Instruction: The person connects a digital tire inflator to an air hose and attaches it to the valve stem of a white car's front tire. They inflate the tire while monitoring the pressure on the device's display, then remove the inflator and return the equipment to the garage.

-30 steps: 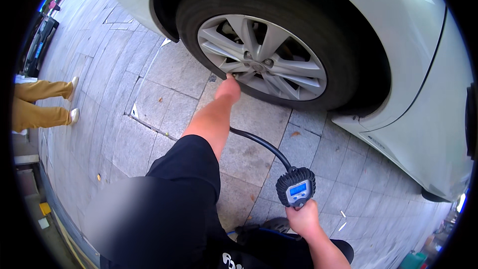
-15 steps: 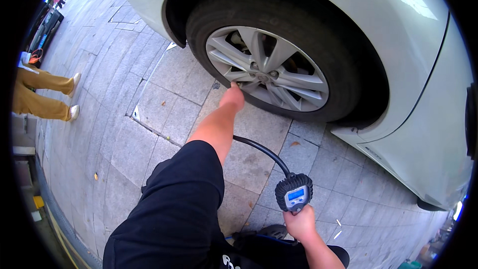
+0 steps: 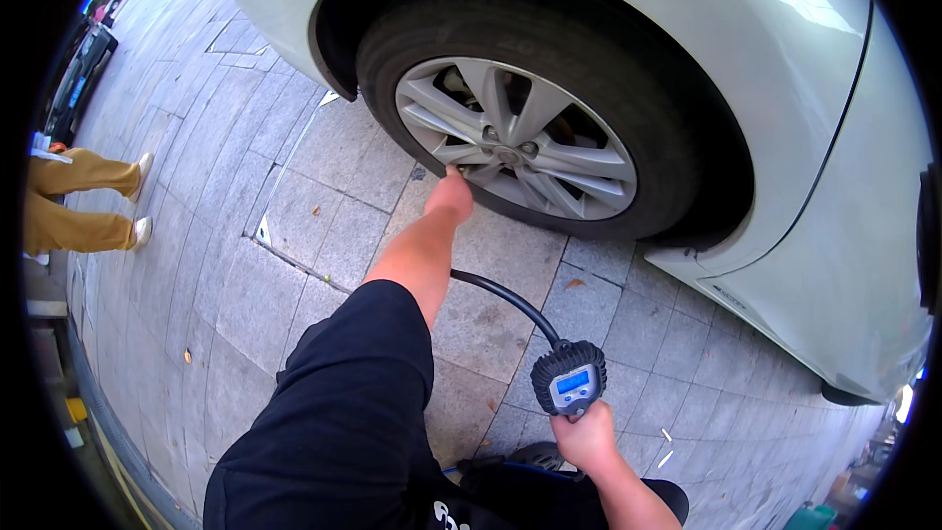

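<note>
My right hand (image 3: pixel 586 434) is wrapped around the handle of a digital tire inflator gauge (image 3: pixel 570 380), which has a ribbed black guard and a lit blue screen facing up. A black hose (image 3: pixel 513 299) curves from its top and passes behind my left forearm. My left hand (image 3: pixel 450 196) reaches to the lower left edge of a silver alloy wheel (image 3: pixel 510 154). Its fingers are closed at the rim, around something small that they mostly hide. The black tire (image 3: pixel 653 137) surrounds the wheel, under the fender of a white car (image 3: pixel 824 118).
Grey stone paving (image 3: pixel 265 304) with a few dry leaves lies around the wheel. A person in tan trousers (image 3: pixel 83 186) stands at the left, with a dark car (image 3: pixel 81 79) beyond. A grey curb or channel (image 3: pixel 108 422) runs along the lower left.
The whole view has shifted slightly, so the wheel sits a little farther left and lower. Both hands keep their places, left at the rim and right on the gauge.
</note>
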A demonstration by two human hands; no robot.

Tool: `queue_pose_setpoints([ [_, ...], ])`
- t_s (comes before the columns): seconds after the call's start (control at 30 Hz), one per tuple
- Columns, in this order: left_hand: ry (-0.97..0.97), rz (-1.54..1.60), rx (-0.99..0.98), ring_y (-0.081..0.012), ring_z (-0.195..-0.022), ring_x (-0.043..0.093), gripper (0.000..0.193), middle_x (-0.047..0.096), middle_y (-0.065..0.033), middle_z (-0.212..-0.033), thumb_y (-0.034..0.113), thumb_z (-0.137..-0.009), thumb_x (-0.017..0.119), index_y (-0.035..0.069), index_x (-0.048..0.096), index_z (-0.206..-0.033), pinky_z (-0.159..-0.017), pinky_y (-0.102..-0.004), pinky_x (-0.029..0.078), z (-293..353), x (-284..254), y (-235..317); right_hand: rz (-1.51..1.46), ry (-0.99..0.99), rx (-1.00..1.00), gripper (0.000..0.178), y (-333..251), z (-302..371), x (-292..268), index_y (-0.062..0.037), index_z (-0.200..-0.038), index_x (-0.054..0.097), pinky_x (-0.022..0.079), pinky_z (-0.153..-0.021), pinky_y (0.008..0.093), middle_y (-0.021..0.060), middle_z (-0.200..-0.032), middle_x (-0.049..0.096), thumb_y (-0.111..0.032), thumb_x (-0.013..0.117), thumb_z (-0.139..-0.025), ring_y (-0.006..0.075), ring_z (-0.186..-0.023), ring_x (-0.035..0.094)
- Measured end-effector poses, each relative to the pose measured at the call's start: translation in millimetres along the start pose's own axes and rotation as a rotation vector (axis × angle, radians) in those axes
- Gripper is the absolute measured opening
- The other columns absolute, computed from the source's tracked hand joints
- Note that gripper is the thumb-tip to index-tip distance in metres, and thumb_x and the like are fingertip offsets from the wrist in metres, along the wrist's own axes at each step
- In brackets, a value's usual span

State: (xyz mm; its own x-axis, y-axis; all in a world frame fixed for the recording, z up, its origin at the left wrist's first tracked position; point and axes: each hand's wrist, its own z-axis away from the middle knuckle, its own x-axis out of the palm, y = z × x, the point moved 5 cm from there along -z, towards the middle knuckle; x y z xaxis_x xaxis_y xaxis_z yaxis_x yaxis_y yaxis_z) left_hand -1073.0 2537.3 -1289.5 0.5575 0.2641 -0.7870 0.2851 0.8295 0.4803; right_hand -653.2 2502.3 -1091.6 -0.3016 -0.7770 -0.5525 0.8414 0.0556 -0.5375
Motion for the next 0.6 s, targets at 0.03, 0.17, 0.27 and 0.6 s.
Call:
queue_pose_setpoints([
  [0.03,0.012,0.001,0.006,-0.0433,-0.11,0.063,0.041,0.064,-0.0298,-0.116,0.015,-0.097,0.04,-0.002,0.039,-0.135,-0.092,-0.0509,0.05,-4,2,-7,0.01,-0.006,-0.004,0.017,0,0,1,0.0018,-0.075,0.066,0.054,-0.061,0.0401,0.0181,-0.066,0.067,-0.015,0.067,-0.075,0.0333,-0.064,0.07],
  [0.17,0.011,-0.003,-0.017,-0.0441,-0.111,0.062,0.041,0.064,-0.0297,-0.117,0.018,-0.099,0.04,-0.001,0.04,-0.135,-0.093,-0.0511,0.049,2,1,3,-0.004,-0.005,0.002,0.02,8,-1,2,0.0024,-0.075,0.066,0.054,-0.063,0.0413,0.0194,-0.068,0.068,-0.017,0.069,-0.075,0.0356,-0.066,0.069],
  [0.27,0.006,-0.002,-0.026,-0.0449,-0.111,0.061,0.041,0.064,-0.0303,-0.117,0.019,-0.099,0.04,-0.001,0.04,-0.135,-0.094,-0.0515,0.049,6,-2,7,-0.008,-0.013,0.014,0.022,12,1,2,0.0026,-0.077,0.066,0.055,-0.065,0.0426,0.0206,-0.072,0.069,-0.019,0.07,-0.076,0.0369,-0.07,0.069],
  [0.6,0.007,-0.076,0.066,-0.0475,-0.108,0.061,0.037,0.064,-0.0341,-0.11,0.019,-0.098,0.043,-0.004,0.043,-0.127,-0.091,-0.054,0.05,-5,7,5,0.031,-0.063,0.011,0.029,11,-1,-1,0.0014,-0.086,0.063,0.055,-0.074,0.0466,0.0222,-0.081,0.069,-0.026,0.071,-0.08,0.0423,-0.082,0.068],
])
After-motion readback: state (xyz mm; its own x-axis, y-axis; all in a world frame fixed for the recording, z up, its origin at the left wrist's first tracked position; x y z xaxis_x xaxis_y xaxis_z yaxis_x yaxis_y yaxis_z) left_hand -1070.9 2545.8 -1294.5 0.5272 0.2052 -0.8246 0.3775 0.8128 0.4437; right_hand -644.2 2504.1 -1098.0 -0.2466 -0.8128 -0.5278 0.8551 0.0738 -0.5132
